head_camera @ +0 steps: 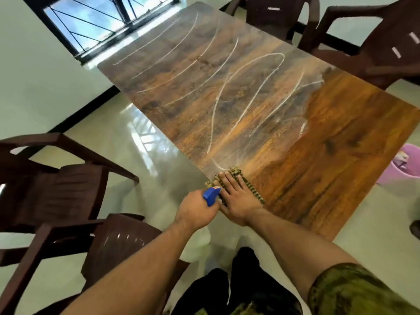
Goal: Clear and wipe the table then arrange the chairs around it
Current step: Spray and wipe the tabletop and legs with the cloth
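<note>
A long wood-grain table [329,155] stretches away from me, its far and middle parts covered in wet, streaky wipe marks. My right hand [238,198] lies flat, fingers spread, pressing a checked green cloth [252,189] onto the table's near left corner. My left hand [195,212] is just beside it, closed around a spray bottle with a blue trigger head [211,194]; the bottle's body is hidden under the hand. Dark brown plastic chairs stand off the table: two at the left [56,178], [109,242] and two at the far right [375,48], [272,14].
A pink bucket [402,169] sits on the floor at the right of the table. The tiled floor [141,144] is glossy. A barred window [102,21] is in the wall beyond the table's far end.
</note>
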Demonstrator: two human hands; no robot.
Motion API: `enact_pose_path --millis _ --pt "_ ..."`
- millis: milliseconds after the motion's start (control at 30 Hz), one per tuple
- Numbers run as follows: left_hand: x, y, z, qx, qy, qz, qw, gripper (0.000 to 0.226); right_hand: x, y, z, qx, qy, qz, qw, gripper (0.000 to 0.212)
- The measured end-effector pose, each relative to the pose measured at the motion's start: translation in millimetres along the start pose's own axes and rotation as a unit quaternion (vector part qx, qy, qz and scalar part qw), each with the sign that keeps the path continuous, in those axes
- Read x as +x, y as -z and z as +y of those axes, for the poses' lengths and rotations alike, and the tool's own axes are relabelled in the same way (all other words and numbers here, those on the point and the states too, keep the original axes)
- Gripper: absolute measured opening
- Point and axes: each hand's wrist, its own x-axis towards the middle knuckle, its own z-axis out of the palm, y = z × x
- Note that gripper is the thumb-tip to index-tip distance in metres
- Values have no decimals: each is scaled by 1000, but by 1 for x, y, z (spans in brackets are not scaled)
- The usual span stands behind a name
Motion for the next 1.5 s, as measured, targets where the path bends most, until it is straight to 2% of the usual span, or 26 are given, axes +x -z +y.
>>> enact_pose_path --millis 67,100,200,333,400,433,467,533,567,600,667,767,833,867,900,1000,1067,1100,1133,1200,1233,1267,1333,1400,1433,1500 --pt "9 4 -1 8 16 -10 1000 37 13 5 18 -14 32 -3 999 74" --pt "13 5 1 10 28 -14 999 38 19 8 28 -4 3 10 1000 74" --pt "32 6 4 11 59 -29 998 40 38 28 72 57 -193 73 977 73" --pt "65 8 15 60 17 -55 997 29 50 55 133 141 -417 87 894 74" --pt "79 9 21 60 -5 -75 995 33 57 59 136 145 -478 91 862 76" --pt "84 10 25 43 -10 -79 996 35 62 60 127 130 -462 89 873 77" --pt "90 13 32 21 -12 -77 997 36 65 60 113 108 -406 91 903 77" --pt "98 19 45 -23 -16 -58 998 30 68 47 71 65 -205 86 973 74" --pt "105 22 50 -34 -23 -48 998 23 64 43 48 59 -100 65 991 74" --pt "109 26 54 -44 -30 -34 998 17 59 36 31 53 -9 48 997 73" --pt "125 32 68 -51 -37 -24 998 27 48 21 28 24 94 38 995 67" --pt "148 43 82 -37 -52 -33 997 36 30 17 59 -9 97 31 995 71" --pt "168 49 91 -20 -73 -56 996 35 19 24 86 12 -26 64 998 70" --pt "176 51 96 -17 -84 -68 994 33 16 24 98 36 -131 81 987 70" --pt "186 54 99 -14 -102 -85 991 30 17 26 107 68 -259 110 957 69" --pt "214 58 103 3 -151 -148 977 22 48 40 104 151 -586 171 778 71" --pt "233 64 102 6 -173 -182 968 20 89 54 87 190 -685 184 679 73" --pt "242 66 102 13 -185 -193 964 20 108 60 78 198 -682 187 678 74" --pt "250 68 103 21 -197 -201 959 21 122 62 68 187 -640 178 724 74" --pt "264 71 107 32 -207 -220 953 20 135 65 52 159 -462 150 860 73" --pt "272 72 111 39 -212 -232 949 19 133 68 52 156 -370 140 905 72" --pt "278 72 115 46 -216 -242 945 19 128 70 58 153 -302 134 931 71" --pt "292 68 129 61 -231 -267 934 20 116 73 83 125 -272 128 945 73" --pt "304 59 145 80 -247 -289 921 24 104 73 113 126 -376 132 908 79" --pt "309 54 153 95 -251 -296 917 25 98 71 126 141 -466 145 862 80" --pt "322 43 171 126 -257 -295 912 26 94 70 157 175 -637 174 730 78"
